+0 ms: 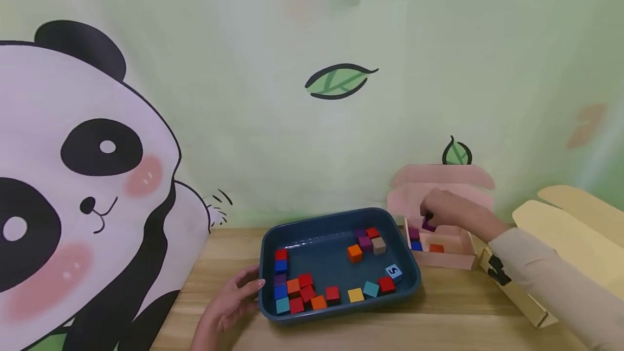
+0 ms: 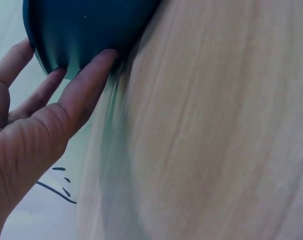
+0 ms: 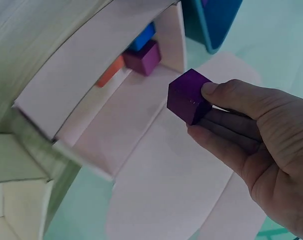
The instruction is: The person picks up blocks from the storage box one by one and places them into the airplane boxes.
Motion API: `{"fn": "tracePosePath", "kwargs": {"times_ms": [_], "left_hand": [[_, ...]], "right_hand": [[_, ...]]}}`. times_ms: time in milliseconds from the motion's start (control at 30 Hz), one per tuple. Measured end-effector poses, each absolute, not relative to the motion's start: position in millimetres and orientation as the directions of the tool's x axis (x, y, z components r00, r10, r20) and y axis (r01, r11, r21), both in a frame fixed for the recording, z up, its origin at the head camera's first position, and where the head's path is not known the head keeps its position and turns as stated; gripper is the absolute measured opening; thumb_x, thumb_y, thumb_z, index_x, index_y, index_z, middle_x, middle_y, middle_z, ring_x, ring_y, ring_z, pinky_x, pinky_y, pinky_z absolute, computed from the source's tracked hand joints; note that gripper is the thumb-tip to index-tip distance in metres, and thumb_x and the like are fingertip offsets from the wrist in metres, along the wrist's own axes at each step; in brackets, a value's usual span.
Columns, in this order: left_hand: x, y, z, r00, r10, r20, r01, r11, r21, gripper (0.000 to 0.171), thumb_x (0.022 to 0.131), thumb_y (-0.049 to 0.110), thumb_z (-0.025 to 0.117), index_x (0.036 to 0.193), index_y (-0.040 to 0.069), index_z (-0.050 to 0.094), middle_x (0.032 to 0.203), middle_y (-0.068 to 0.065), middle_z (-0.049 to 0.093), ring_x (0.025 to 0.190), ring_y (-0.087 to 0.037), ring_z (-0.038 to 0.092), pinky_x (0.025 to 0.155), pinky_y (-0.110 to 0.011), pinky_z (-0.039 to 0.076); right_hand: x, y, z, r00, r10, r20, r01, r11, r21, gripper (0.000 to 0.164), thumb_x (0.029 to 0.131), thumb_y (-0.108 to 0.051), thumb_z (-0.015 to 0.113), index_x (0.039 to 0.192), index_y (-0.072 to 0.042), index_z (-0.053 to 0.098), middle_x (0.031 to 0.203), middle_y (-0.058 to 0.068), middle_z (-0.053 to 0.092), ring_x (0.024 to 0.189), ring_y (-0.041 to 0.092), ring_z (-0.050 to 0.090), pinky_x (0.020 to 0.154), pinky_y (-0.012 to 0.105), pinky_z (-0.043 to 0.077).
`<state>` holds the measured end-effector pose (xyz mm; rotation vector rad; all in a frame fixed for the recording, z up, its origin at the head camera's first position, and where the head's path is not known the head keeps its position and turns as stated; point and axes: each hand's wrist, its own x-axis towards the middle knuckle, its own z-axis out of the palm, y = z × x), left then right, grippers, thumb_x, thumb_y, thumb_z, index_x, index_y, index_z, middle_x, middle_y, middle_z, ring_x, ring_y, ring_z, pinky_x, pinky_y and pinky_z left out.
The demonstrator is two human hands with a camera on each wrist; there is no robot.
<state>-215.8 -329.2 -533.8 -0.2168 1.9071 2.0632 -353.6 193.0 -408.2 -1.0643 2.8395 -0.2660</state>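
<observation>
My left hand is at the left end of a dark blue tray, its extended fingers touching the tray's outer wall in the left wrist view. Inside the tray lie several coloured cubes, mostly along the left and near sides, with a small group at the far right corner. My right hand pinches a purple cube between thumb and fingers, above the open pink box. That box contains another purple cube, a blue cube and an orange cube.
To the right stands an open yellowish cardboard box, partly behind my right forearm. The wooden table meets a green backdrop printed with a panda and leaves. The pink box's raised lid stands near that backdrop.
</observation>
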Motion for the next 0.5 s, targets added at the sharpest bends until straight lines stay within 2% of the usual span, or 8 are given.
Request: {"fn": "tracePosePath", "kwargs": {"times_ms": [133,333,500], "left_hand": [[-221,-334,-527,-0.948,0.118,-0.297,-0.303,-0.037,0.952,0.066,0.1,0.019,0.066,0.154,-0.001,0.033,0.155,-0.026,0.033,0.114,-0.029,0.059,0.096,-0.048,0.055],[-218,-341,-527,-0.948,0.129,-0.29,-0.296,-0.027,0.955,0.068,0.1,0.017,0.066,0.154,-0.003,0.031,0.155,-0.027,0.033,0.115,-0.027,0.059,0.095,-0.049,0.056],[-217,-343,-529,-0.949,0.118,-0.293,-0.3,-0.044,0.953,0.069,0.099,0.017,0.067,0.154,-0.003,0.031,0.154,-0.027,0.032,0.112,-0.026,0.061,0.094,-0.048,0.056]], "right_hand": [[-359,202,-407,-0.767,-0.641,-0.039,-0.62,0.755,-0.211,0.015,0.085,0.003,0.077,0.079,-0.01,0.074,0.065,-0.005,0.058,0.061,0.011,0.05,0.059,0.024,0.045],[-363,209,-408,-0.765,-0.631,-0.131,-0.6,0.771,-0.213,0.012,0.085,0.004,0.077,0.084,-0.008,0.075,0.071,-0.005,0.063,0.065,0.011,0.053,0.062,0.025,0.05],[-363,206,-414,-0.744,-0.639,-0.195,-0.623,0.769,-0.144,0.018,0.084,0.005,0.076,0.074,-0.009,0.07,0.062,-0.007,0.051,0.059,0.01,0.046,0.056,0.023,0.042]]}}
